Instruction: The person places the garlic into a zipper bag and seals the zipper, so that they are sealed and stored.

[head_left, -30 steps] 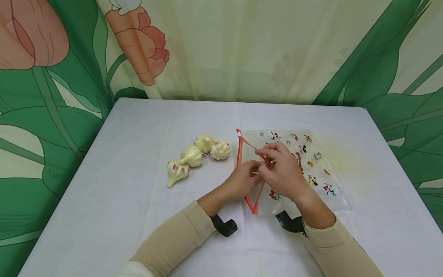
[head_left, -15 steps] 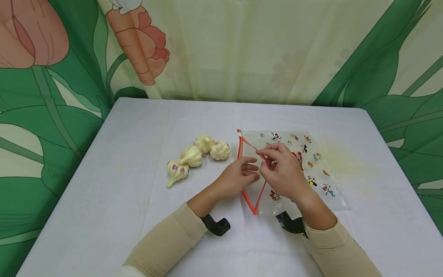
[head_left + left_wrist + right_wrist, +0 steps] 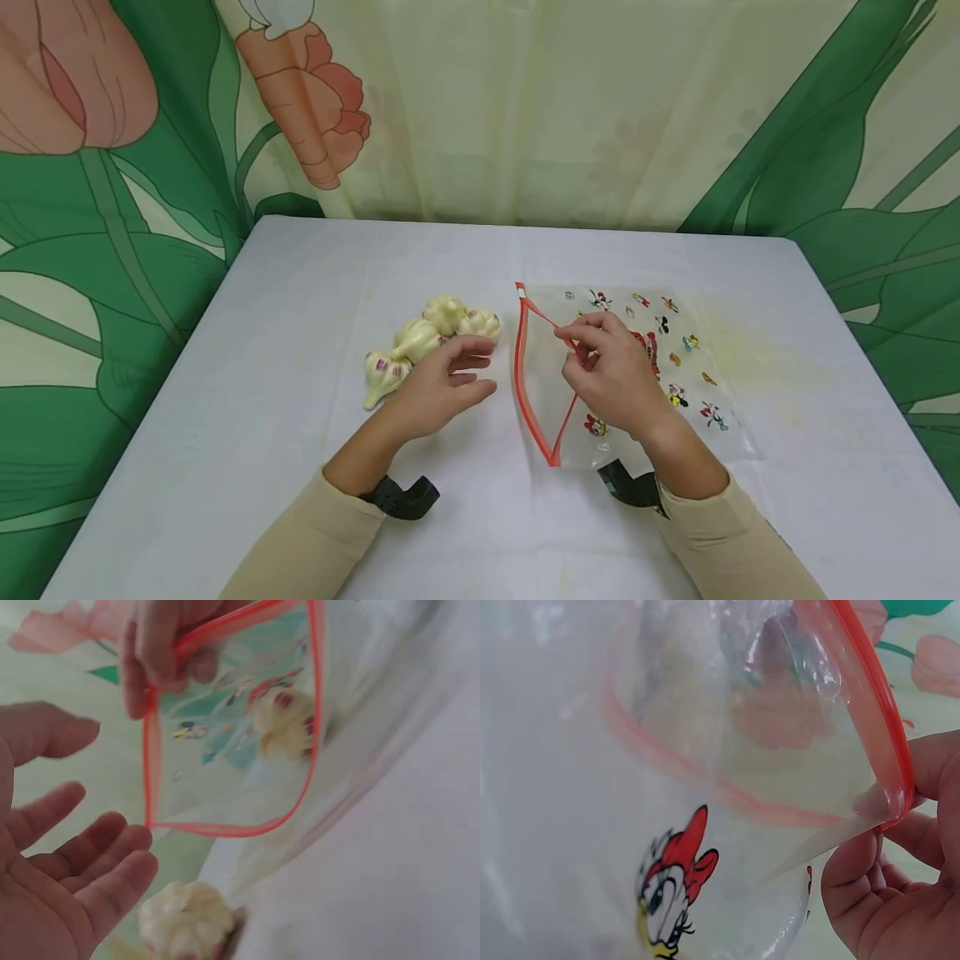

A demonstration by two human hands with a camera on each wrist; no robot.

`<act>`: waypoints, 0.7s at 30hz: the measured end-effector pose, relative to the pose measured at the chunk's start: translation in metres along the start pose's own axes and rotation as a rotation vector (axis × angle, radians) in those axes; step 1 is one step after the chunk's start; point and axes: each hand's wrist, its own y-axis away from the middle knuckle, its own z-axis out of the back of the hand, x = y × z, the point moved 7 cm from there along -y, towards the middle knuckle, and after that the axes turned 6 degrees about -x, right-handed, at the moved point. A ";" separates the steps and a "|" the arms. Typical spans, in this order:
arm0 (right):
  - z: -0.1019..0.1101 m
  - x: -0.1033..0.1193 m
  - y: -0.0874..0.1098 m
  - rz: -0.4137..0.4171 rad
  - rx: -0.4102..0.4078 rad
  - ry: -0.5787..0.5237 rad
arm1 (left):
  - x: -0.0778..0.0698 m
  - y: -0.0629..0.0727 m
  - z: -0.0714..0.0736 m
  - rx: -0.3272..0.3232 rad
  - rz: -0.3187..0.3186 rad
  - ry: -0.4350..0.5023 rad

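While the right hand (image 3: 618,375) pinches one side of the red rim (image 3: 522,392) between thumb and fingers, the clear bag (image 3: 693,379) gapes on the white table (image 3: 232,425), held that way, it seems, to keep its mouth from collapsing. And the left hand (image 3: 431,396): fingers apart, nothing gripped, near the four garlic bulbs (image 3: 416,340), which sit grouped left of the bag, perhaps for easy reach. Labels? Cartoon prints (image 3: 677,394) dot the plastic, a red-bowed duck (image 3: 671,900) among them; no words I can read.
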 end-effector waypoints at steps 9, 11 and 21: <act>0.001 0.000 0.000 -0.004 0.003 -0.005 | -0.012 0.030 0.050 -0.147 -0.135 -0.123; 0.000 -0.001 0.000 -0.004 0.004 -0.006 | -0.009 0.036 0.061 -0.186 -0.134 -0.134; 0.000 -0.003 0.002 0.001 -0.005 -0.011 | 0.016 0.049 0.100 -0.320 -0.043 -0.257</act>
